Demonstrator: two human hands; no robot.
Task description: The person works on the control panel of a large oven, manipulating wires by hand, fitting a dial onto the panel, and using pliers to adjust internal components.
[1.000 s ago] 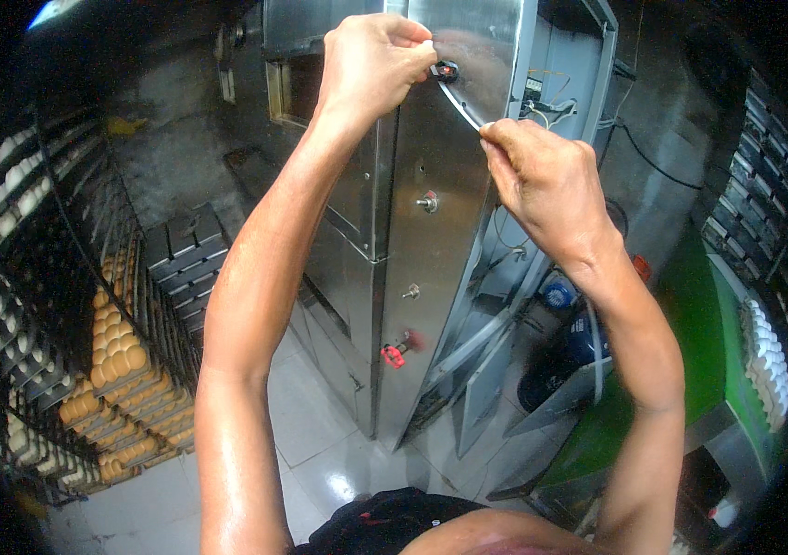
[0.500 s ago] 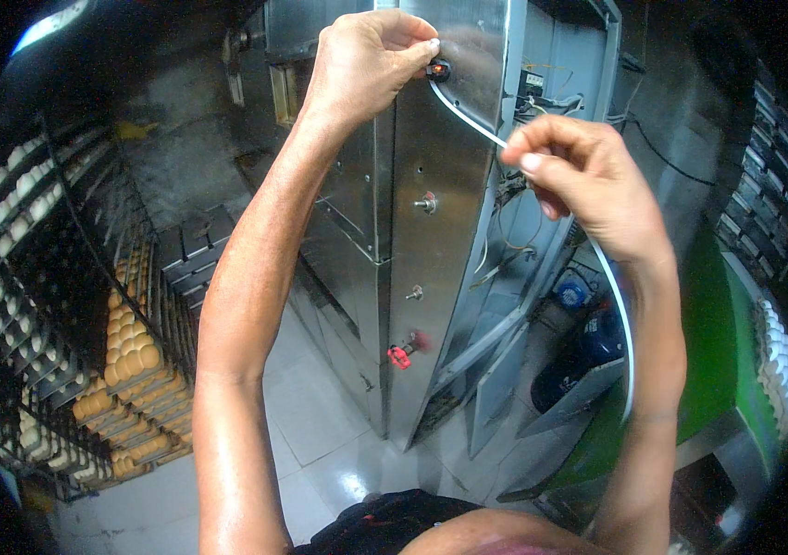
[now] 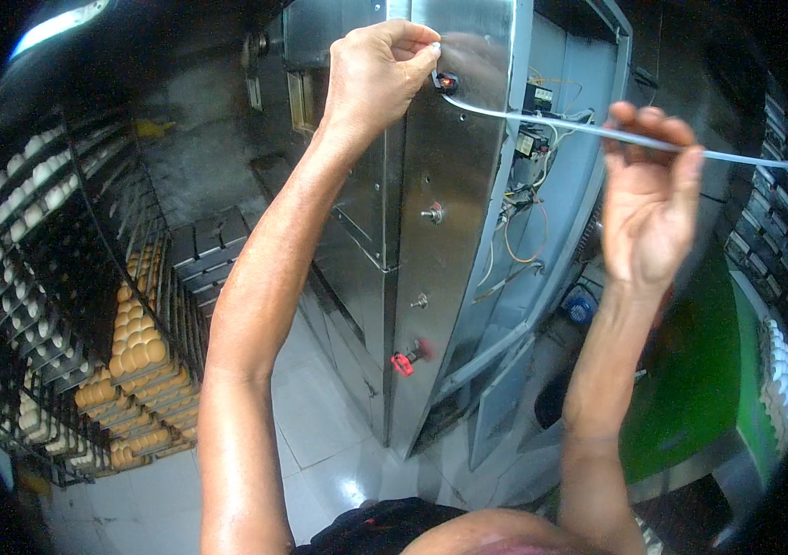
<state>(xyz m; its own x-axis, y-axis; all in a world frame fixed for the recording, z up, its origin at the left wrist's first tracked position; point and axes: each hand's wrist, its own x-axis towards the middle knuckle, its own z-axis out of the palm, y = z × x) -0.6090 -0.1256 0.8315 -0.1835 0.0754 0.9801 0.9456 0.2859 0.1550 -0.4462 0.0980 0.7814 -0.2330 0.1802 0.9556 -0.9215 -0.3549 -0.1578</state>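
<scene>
pale tiled floor (image 3: 324,458) and dim grey walls surround a tall stainless-steel cabinet (image 3: 445,264). nearest, two bare forearms (image 3: 246,407) rise from the lower edge, either side of dark clothing (image 3: 375,527). at upper centre, the left hand (image 3: 375,79) has thumb and index finger pinched together on one end of a thin white strip (image 3: 542,121), beside a black switch (image 3: 446,84) glowing orange-red on the cabinet front. from the switch the strip bends, then runs nearly level, its long axis dipping slightly as it points right. the right hand (image 3: 648,203), blurred, is raised palm toward the viewer, the strip crossing its fingers; whether they grip it, i cannot tell. lower on the panel is a red valve handle (image 3: 402,363). behind its right edge, an open grey-blue compartment (image 3: 576,199) holds wires (image 3: 523,197) and small modules (image 3: 534,143), their markings too small to read. farther right, white trays (image 3: 782,379) sit on a green worktop (image 3: 685,388); far left, dark racks (image 3: 76,166) hold rounded tan rolls (image 3: 139,351).
</scene>
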